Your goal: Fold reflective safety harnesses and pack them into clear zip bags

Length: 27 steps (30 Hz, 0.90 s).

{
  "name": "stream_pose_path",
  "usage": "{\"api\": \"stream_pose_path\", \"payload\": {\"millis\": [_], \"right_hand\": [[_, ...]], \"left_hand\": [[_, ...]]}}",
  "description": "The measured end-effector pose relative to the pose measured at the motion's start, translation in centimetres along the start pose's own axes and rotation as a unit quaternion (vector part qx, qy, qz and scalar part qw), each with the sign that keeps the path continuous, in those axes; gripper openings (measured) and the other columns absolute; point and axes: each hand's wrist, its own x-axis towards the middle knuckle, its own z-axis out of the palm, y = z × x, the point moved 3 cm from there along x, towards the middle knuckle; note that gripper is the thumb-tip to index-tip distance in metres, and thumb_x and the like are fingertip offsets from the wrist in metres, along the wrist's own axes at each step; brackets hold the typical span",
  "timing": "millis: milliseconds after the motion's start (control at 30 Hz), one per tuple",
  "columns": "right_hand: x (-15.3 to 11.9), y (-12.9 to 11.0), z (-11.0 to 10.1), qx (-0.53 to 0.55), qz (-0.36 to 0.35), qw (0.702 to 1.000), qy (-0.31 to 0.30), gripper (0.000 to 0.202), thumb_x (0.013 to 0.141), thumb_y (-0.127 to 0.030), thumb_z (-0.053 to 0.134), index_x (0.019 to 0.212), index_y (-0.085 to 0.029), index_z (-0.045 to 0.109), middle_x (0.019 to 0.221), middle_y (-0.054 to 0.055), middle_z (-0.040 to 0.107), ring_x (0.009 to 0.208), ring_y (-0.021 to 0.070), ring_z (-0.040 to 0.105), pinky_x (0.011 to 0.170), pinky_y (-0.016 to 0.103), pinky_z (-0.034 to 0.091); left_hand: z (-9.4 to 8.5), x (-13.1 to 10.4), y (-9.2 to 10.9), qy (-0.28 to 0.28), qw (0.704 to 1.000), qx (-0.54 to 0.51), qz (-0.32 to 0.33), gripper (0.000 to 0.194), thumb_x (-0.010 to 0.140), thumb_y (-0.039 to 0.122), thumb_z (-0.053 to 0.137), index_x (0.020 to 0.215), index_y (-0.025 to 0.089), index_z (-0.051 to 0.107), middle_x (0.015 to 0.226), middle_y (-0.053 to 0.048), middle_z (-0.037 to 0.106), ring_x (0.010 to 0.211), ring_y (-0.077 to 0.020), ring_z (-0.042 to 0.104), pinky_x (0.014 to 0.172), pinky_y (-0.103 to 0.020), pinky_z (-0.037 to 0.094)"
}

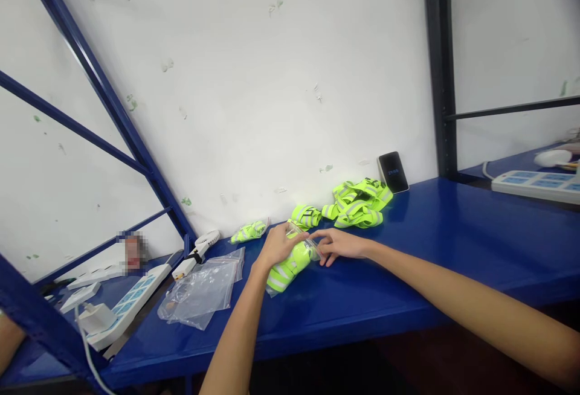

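A clear plastic bag (312,249) with a neon-yellow reflective strap (290,269) bundled in it lies at a slant on the blue table. My left hand (280,245) is closed over its upper left side, thumb along the top edge. At the bag's right end, my right hand (338,244) has its bent fingers on the plastic, pinching the edge. Just behind the hands sits a rolled neon strap (306,216). Beside that, a loose heap of the same straps (360,203) rests against the wall. Farther left is a smaller bagged strap (248,232).
Flat clear bags (206,289) are spread left of my left arm. Behind them lies a small white handheld fan (199,253). A phone (393,171) leans on the wall. Power strips (131,307) and blue frame posts (109,99) border the left; another power strip (534,185) is at right.
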Motion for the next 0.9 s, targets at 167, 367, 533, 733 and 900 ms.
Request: {"api": "stream_pose_path", "payload": {"millis": [167,367,533,733,900], "right_hand": [[0.5,0.8,-0.3,-0.057,0.023,0.998,-0.015,0.033,0.071,-0.016,0.06,0.104,-0.011,0.06,0.068,0.004,0.07,0.06,0.0154,0.068,0.058,0.025,0.057],[-0.1,-0.7,-0.6,-0.166,-0.035,0.985,-0.027,0.023,0.074,-0.015,0.053,0.093,-0.011,0.066,0.06,-0.001,0.062,0.05,0.0101,0.059,0.049,0.02,0.049],[-0.6,-1.0,-0.4,-0.145,-0.042,0.985,-0.081,0.032,0.077,-0.026,0.061,0.105,-0.011,0.065,0.063,-0.002,0.06,0.049,0.0078,0.054,0.048,0.018,0.044],[-0.1,-0.2,-0.2,-0.119,-0.028,0.989,-0.087,0.03,0.071,-0.028,0.069,0.095,-0.011,0.064,0.064,-0.001,0.061,0.047,0.0072,0.051,0.046,0.019,0.041],[0.4,0.4,1.1,-0.2,-0.126,0.971,-0.036,0.011,0.071,-0.02,0.06,0.064,-0.013,0.056,0.052,-0.005,0.051,0.045,0.0069,0.043,0.044,0.019,0.034]], "left_hand": [[2.4,-1.2,0.3,0.116,0.987,0.111,-0.014,0.044,0.082,0.061,0.055,0.081,0.019,0.064,0.079,-0.006,0.069,0.074,-0.0203,0.062,0.065,-0.027,0.036],[3.6,-2.0,0.4,0.163,0.977,0.131,0.029,0.037,0.095,0.044,0.036,0.08,0.019,0.058,0.074,-0.005,0.065,0.071,-0.0192,0.06,0.064,-0.027,0.034],[3.2,-2.9,0.2,0.196,0.973,0.076,0.1,0.024,0.086,0.02,0.033,0.07,0.02,0.049,0.064,-0.002,0.055,0.061,-0.0168,0.053,0.061,-0.028,0.032],[3.2,-2.9,0.6,0.201,0.974,0.04,0.094,0.024,0.085,0.019,0.035,0.063,0.02,0.044,0.058,0.0,0.049,0.054,-0.0141,0.047,0.057,-0.027,0.028],[3.5,-2.7,2.5,0.151,0.979,0.072,0.12,0.026,0.087,0.023,0.039,0.063,0.019,0.047,0.062,-0.001,0.056,0.059,-0.0137,0.051,0.06,-0.027,0.029]]}}
